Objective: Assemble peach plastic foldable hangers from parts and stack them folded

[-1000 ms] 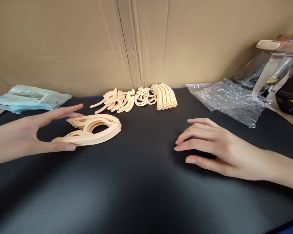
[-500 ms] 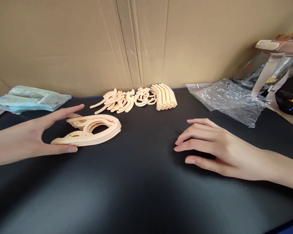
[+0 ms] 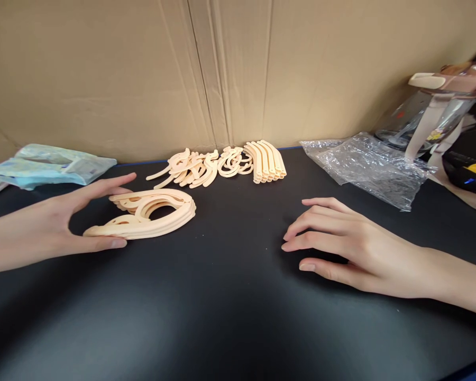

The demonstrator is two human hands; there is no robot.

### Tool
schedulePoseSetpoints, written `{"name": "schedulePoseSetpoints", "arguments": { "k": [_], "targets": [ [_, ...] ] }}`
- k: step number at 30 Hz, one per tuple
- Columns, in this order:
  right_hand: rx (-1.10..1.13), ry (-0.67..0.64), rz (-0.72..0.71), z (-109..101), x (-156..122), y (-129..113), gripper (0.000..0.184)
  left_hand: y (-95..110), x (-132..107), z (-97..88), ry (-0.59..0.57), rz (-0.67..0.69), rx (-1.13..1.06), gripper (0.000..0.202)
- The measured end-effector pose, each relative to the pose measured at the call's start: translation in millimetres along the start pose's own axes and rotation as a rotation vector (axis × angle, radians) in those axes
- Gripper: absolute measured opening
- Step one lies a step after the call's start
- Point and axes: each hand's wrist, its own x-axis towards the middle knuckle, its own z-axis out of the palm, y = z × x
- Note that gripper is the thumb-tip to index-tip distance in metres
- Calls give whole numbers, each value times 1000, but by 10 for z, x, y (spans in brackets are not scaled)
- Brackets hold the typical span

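A stack of beige plastic folding hangers [image 3: 164,231] lies on the black table [image 3: 230,296] at left, each folded into a rounded loop. My left hand [image 3: 69,214] spans the open end of this stack, its thumb along the near side and other fingers at the far side; the index finger sticks out past it. Fingers apart and slightly bent, my right hand [image 3: 341,241] rests on the table at right, holding nothing. Behind, loose hook-shaped beige parts [image 3: 196,168], ring-shaped parts [image 3: 230,162] and a row of curved arm pieces [image 3: 266,163] lie grouped.
A crumpled clear plastic bag [image 3: 365,164] lies at the back right, beside a clear bottle [image 3: 424,114] with a strap. A pale blue packet [image 3: 55,164] sits at the back left. A cardboard wall [image 3: 143,79] stands along the table's far edge.
The view has shifted very slightly. Both hands and the hanger stack keep their places on the table.
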Motion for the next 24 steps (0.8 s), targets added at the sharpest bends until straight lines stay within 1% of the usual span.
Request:
{"name": "schedulePoseSetpoints", "arguments": {
  "k": [6,8,10,12,14,15,17,18,19,20,21,22,23,24],
  "targets": [
    [-7,-2,11,1,-5,-4,19,-29,7,16,-3,0,3,119],
    [-11,3,13,4,-8,-3,19,-41,1,28,27,36,-1,114],
    [-15,8,7,6,-10,0,20,-30,-6,27,78,82,-21,104],
    [-14,11,9,7,-11,4,19,33,-17,7,121,119,-70,99],
    [-11,14,18,8,-9,9,19,173,-42,-21,151,133,-133,99],
    [-10,18,20,10,-6,12,19,275,-64,-28,169,127,-164,91],
    [-11,31,22,20,8,20,19,524,-134,-10,250,139,-181,61],
    [-16,42,23,27,19,26,19,659,-182,21,289,182,-197,53],
    [-21,52,23,37,35,32,18,791,-236,66,325,254,-190,48],
    [-28,61,25,47,56,38,18,913,-293,123,329,342,-171,43],
    [-37,68,26,58,83,44,18,1019,-349,187,293,424,-148,42],
    [-50,73,25,67,118,51,18,1105,-398,252,237,503,-112,46],
    [-69,75,18,73,163,60,18,1170,-439,314,173,602,-86,50],
    [-97,74,5,75,219,73,19,1216,-469,368,117,655,-61,52]
  ]
}}
